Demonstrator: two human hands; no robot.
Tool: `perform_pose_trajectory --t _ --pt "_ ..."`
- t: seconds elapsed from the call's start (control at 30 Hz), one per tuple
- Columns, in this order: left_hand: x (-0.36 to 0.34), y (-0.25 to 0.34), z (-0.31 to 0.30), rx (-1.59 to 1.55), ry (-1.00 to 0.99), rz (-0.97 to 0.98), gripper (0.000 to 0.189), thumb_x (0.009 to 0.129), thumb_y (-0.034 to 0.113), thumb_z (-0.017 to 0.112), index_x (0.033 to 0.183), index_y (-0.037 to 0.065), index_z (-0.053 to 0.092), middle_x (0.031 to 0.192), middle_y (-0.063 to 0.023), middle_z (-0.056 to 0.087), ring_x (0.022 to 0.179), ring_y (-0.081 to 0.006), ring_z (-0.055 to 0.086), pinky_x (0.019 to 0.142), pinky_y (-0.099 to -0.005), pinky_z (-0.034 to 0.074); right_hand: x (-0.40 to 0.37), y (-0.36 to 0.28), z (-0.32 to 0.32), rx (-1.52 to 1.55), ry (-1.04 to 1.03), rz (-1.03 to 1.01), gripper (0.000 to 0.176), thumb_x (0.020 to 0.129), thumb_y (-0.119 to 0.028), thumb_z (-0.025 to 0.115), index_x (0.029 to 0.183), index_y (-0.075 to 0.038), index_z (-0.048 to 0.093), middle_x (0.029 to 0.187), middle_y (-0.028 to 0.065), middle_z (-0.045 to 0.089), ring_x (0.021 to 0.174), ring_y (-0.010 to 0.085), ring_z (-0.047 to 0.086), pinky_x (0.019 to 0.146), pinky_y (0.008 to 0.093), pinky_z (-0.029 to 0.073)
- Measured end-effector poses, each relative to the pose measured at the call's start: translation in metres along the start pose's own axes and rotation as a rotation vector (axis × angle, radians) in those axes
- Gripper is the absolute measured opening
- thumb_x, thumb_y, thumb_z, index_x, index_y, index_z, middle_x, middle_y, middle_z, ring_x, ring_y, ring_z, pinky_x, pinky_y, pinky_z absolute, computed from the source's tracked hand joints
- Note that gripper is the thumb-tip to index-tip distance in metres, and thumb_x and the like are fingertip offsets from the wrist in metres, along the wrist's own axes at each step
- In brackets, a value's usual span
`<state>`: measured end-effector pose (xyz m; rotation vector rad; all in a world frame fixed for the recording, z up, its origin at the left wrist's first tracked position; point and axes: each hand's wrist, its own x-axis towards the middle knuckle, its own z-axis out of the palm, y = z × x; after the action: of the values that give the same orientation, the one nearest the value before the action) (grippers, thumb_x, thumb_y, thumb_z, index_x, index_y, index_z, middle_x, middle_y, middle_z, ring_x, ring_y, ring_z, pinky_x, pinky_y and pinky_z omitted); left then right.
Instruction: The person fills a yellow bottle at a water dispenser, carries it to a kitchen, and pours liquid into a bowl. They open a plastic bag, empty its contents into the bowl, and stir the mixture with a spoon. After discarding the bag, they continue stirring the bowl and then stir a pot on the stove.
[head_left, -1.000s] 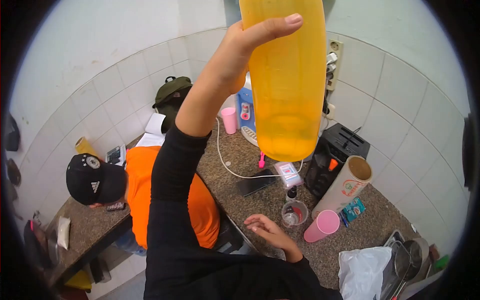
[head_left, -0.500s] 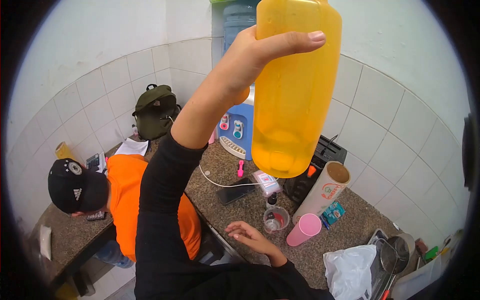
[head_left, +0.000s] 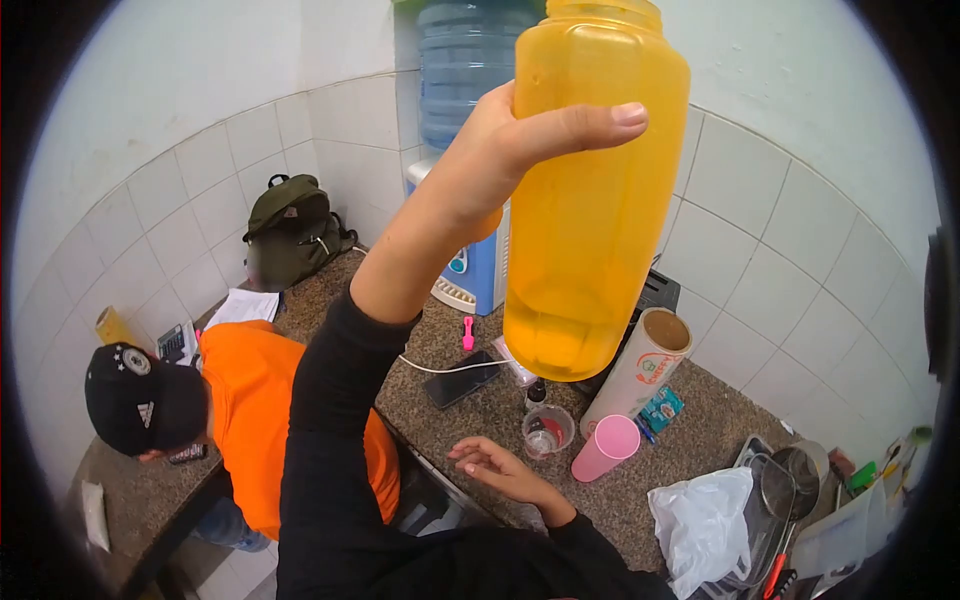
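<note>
My left hand [head_left: 500, 150] is raised high and shut on a large translucent orange bottle [head_left: 600, 200], thumb across its front. The bottle stands upright in the air, its neck at the top of the view and its base above the counter. My right hand [head_left: 495, 465] rests low at the edge of the speckled counter [head_left: 690, 450], fingers apart and holding nothing. Closest to it is a clear plastic cup [head_left: 547, 430], with a pink cup [head_left: 607, 447] beside that.
A person in an orange shirt and black cap [head_left: 250, 400] sits at the left. On the counter are a phone [head_left: 462, 377], a cardboard tube [head_left: 640, 370], a white bag [head_left: 705, 520], a metal strainer [head_left: 790, 490], a water dispenser [head_left: 470, 60] and a backpack [head_left: 290, 225].
My view has tilted up, so the bottle's neck and the dispenser's water jug now show. The bottle stays held high in my left hand. My right hand has barely moved.
</note>
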<state>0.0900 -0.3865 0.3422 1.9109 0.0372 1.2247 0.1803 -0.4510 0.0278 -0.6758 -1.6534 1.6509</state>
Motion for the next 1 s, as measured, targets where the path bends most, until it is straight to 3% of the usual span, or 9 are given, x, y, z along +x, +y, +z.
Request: perform_pose_trajectory --t 0.03,0.1,0.13,0.2,0.3,0.5,0.73,0.9,1.0 --pt "-0.002 0.000 0.002 -0.038 0.015 -0.015 0.049 0.065 0.036 0.064 0.099 0.003 0.051 0.088 -0.0067 0.055 0.081 -0.0153 0.055 0.072 -0.0260 0.042 0.000 -0.005 0.001 0.006 0.013 -0.008 0.034 0.084 -0.019 0.047 0.113 -0.006 0.038 0.113 0.0076 0.043 0.100 0.0152 0.045 0.084 0.0271 0.035" --pt "-0.005 -0.002 0.006 -0.069 0.000 -0.003 0.049 0.065 0.034 0.064 0.099 0.003 0.050 0.088 -0.0064 0.055 0.081 -0.0148 0.054 0.072 -0.0258 0.042 -0.001 -0.024 0.002 0.293 0.122 -0.251 0.043 0.085 -0.026 0.042 0.121 -0.006 0.029 0.120 0.0114 0.037 0.105 0.0211 0.043 0.087 0.0306 0.034" --pt "-0.006 -0.003 0.008 -0.097 0.002 0.013 0.048 0.065 0.032 0.065 0.099 0.002 0.050 0.088 -0.0061 0.054 0.080 -0.0143 0.054 0.072 -0.0256 0.042 -0.003 -0.039 0.003 0.512 0.149 -0.234 0.056 0.083 -0.039 0.038 0.126 -0.007 0.021 0.127 0.0143 0.029 0.114 0.0259 0.035 0.092 0.0340 0.028" --pt "-0.009 -0.004 0.013 -0.149 -0.022 -0.010 0.047 0.065 0.031 0.065 0.099 0.002 0.050 0.088 -0.0059 0.054 0.080 -0.0140 0.053 0.072 -0.0254 0.041 -0.015 -0.080 0.010 0.927 0.227 -0.472 0.064 0.080 -0.048 0.035 0.127 -0.007 0.020 0.128 0.0150 0.027 0.118 0.0258 0.029 0.095 0.0355 0.025" --pt "-0.012 -0.012 0.023 -0.220 -0.049 -0.033 0.046 0.064 0.028 0.065 0.099 0.001 0.050 0.088 -0.0058 0.054 0.080 -0.0135 0.053 0.072 -0.0250 0.041 -0.032 -0.121 0.007 1.196 0.459 -0.659 0.068 0.078 -0.053 0.030 0.127 -0.007 0.020 0.130 0.0150 0.024 0.121 0.0250 0.024 0.098 0.0368 0.021" --pt "-0.009 -0.032 0.054 -0.380 -0.147 -0.034 0.048 0.062 0.027 0.067 0.099 0.000 0.049 0.087 -0.0063 0.054 0.080 -0.0138 0.053 0.072 -0.0251 0.041 -0.042 -0.151 0.009 1.227 0.531 -0.771 0.058 0.081 -0.049 0.029 0.125 -0.011 0.029 0.129 0.0104 0.029 0.118 0.0281 0.029 0.097 0.0444 0.019" --pt "0.002 -0.031 0.101 -0.534 -0.315 -0.013 0.047 0.062 0.025 0.068 0.098 0.000 0.050 0.086 -0.0073 0.055 0.078 -0.0149 0.054 0.070 -0.0255 0.043 -0.072 -0.157 0.016 1.099 0.764 -0.942 0.053 0.081 -0.046 0.030 0.122 -0.014 0.035 0.126 0.0064 0.035 0.116 0.0261 0.032 0.096 0.0447 0.020" --pt "0.004 -0.025 0.137 -0.691 -0.477 0.027 0.045 0.063 0.023 0.067 0.097 0.000 0.050 0.086 -0.0074 0.056 0.079 -0.0147 0.054 0.070 -0.0258 0.043 -0.102 -0.164 0.034 1.099 0.850 -1.120 0.049 0.081 -0.043 0.031 0.121 -0.014 0.036 0.125 0.0059 0.037 0.114 0.0256 0.034 0.096 0.0450 0.021" --pt "0.002 -0.021 0.158 -0.787 -0.576 0.040 0.044 0.063 0.022 0.067 0.097 0.000 0.050 0.087 -0.0073 0.056 0.079 -0.0147 0.054 0.071 -0.0260 0.043 -0.120 -0.161 0.046 0.947 0.882 -1.217 0.048 0.082 -0.041 0.031 0.121 -0.014 0.036 0.125 0.0059 0.038 0.114 0.0255 0.034 0.095 0.0454 0.022"
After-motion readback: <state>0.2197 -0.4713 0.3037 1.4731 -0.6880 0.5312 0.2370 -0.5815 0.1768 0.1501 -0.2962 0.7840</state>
